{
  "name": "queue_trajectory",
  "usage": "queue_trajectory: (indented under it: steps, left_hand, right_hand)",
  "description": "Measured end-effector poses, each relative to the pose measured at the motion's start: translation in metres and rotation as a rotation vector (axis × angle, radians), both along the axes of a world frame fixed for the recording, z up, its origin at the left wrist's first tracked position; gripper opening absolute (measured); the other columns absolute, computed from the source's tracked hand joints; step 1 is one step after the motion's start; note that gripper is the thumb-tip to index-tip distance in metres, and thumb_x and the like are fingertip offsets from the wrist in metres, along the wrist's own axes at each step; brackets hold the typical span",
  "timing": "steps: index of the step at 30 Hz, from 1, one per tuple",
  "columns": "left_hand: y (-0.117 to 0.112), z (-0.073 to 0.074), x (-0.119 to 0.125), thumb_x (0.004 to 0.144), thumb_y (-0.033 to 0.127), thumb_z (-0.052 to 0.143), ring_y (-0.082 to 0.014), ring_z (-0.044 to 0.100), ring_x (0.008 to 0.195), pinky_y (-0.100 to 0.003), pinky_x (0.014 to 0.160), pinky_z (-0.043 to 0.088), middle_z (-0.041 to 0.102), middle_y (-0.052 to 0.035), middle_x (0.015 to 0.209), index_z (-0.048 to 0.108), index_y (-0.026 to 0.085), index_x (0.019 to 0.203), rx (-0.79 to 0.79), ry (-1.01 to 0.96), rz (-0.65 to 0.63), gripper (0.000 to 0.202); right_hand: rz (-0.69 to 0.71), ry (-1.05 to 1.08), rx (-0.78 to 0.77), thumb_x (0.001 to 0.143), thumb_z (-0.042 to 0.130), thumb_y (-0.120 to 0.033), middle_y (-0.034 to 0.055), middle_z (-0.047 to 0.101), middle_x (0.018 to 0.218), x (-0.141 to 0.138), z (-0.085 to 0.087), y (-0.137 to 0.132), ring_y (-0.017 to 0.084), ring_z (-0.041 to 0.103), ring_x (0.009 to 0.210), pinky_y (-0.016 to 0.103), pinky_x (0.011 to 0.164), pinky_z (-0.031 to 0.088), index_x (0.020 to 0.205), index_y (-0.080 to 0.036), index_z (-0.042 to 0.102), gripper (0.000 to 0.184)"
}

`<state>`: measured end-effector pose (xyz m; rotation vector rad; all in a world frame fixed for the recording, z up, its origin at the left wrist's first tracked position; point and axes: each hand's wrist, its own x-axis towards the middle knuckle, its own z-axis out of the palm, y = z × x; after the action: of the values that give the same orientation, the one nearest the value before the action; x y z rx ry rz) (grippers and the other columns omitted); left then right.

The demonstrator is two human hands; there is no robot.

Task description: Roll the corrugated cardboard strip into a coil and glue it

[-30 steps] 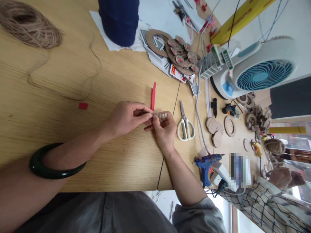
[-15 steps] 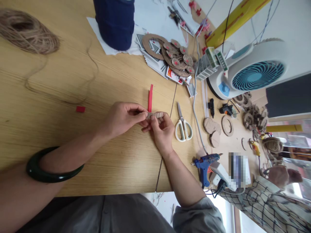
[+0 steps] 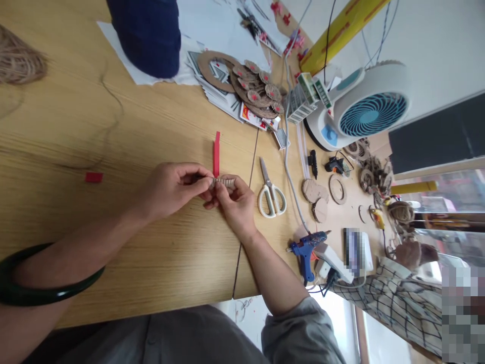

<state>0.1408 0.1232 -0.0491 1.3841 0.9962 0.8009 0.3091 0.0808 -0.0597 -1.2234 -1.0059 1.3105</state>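
Note:
Between my two hands is a small ridged strip of corrugated cardboard. My left hand pinches its left end between thumb and fingertips. My right hand is closed on the rest, thumb in front and fingers curled behind. Just beyond the fingertips a narrow red paper strip lies on the table; its near end meets the hands, and I cannot tell whether they touch it. A small red paper piece lies left of my left hand. White-handled scissors rest to the right of my right hand.
A blue glue gun lies at the right by a power strip. Cardboard rings with small rosettes sit on papers behind. A fan, a dark blue cylinder and twine stand around. A co-worker's checked sleeve shows at right.
The camera view has shifted, so the table things appear further left. Both hands keep hold of the corrugated strip in nearly the same pose.

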Motion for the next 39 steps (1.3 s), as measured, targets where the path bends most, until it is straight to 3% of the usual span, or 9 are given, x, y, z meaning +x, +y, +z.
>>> queue_trajectory:
  steps: [4,7,12,28,39]
  left_hand:
    - [-0.001,0.011,0.003,0.097,0.034,0.068,-0.0166,0.076,0.067,-0.027,0.071,0.061,0.079,0.0019,0.070,0.073,0.018,0.092,-0.001,-0.047,-0.048,0.017]
    - [-0.002,0.014,0.004,0.094,0.034,0.069,-0.0161,0.076,0.067,-0.025,0.069,0.061,0.080,0.0005,0.075,0.073,0.018,0.095,0.035,0.005,-0.030,0.016]
    - [-0.003,0.015,0.003,0.091,0.041,0.066,-0.0163,0.074,0.065,-0.025,0.063,0.057,0.081,-0.0022,0.083,0.073,0.020,0.092,0.197,0.103,0.013,0.022]
    - [-0.001,0.013,0.006,0.089,0.035,0.060,-0.0160,0.070,0.069,-0.025,0.066,0.053,0.080,-0.0052,0.085,0.073,0.019,0.085,0.358,0.240,0.062,0.021]
    - [0.001,0.009,0.007,0.090,0.037,0.062,-0.0161,0.073,0.062,-0.023,0.061,0.057,0.077,-0.0019,0.072,0.073,0.019,0.087,0.213,0.084,0.029,0.021]
  right_hand:
    - [-0.005,0.051,-0.011,0.082,0.085,-0.065,-0.0074,0.070,0.068,0.000,0.003,0.001,0.010,0.066,0.050,0.027,0.054,0.069,0.092,-0.024,0.063,0.047]
    - [-0.018,0.076,-0.006,0.082,0.086,-0.063,-0.0075,0.069,0.067,0.001,0.006,0.001,0.010,0.065,0.050,0.026,0.054,0.068,0.090,-0.023,0.065,0.046]
    - [-0.002,0.051,-0.017,0.083,0.086,-0.060,-0.0084,0.067,0.066,0.002,0.008,0.000,0.009,0.065,0.050,0.025,0.054,0.068,0.090,-0.024,0.064,0.043]
    - [0.012,-0.054,0.007,0.087,0.083,-0.052,-0.0078,0.069,0.069,0.001,0.002,0.000,0.012,0.076,0.061,0.021,0.054,0.066,0.091,-0.025,0.058,0.037]
    - [0.023,-0.020,0.025,0.090,0.082,-0.052,-0.0081,0.070,0.072,0.004,0.004,0.001,0.012,0.073,0.056,0.026,0.057,0.070,0.097,-0.026,0.058,0.036]
